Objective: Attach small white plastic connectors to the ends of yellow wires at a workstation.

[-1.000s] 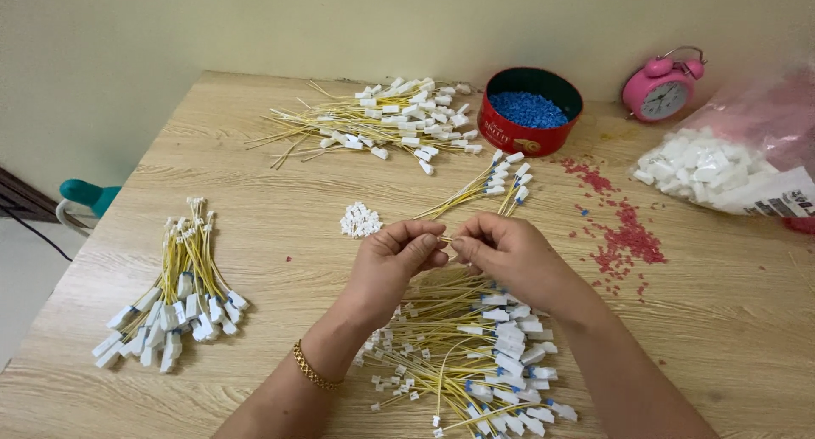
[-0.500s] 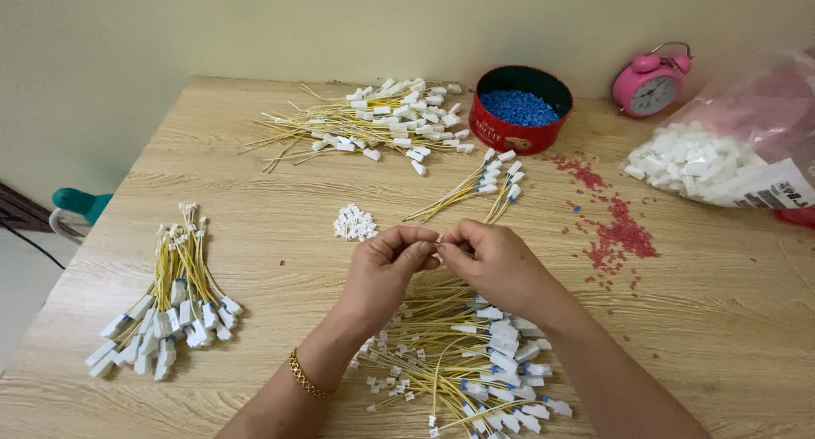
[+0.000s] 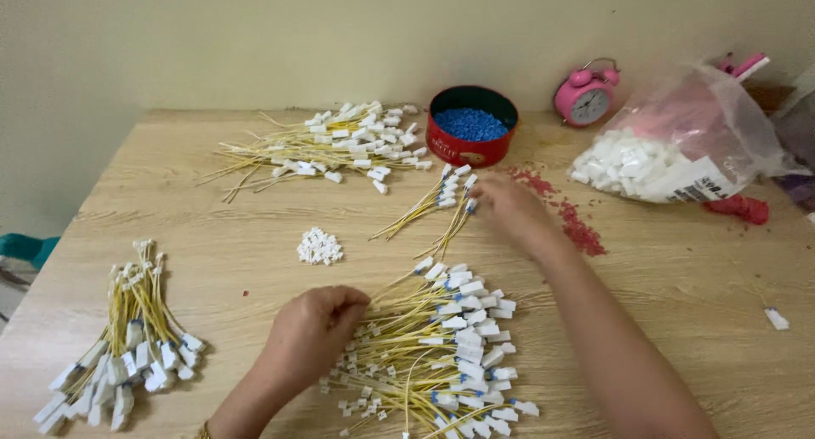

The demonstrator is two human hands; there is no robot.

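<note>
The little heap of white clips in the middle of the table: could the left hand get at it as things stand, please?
Probably yes. The left hand rests at the near wire pile, and only bare table lies between it and the white clips.

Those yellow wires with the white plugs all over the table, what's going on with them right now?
A person is sorting yellow wire leads at a wooden table. The right hand reaches out to a small group of leads lying near the red tin of blue beads. The left hand rests curled at the edge of the big pile of leads in front. A tied bundle lies at the left, another loose heap at the back, and a little cluster of white connectors in the middle.
</note>
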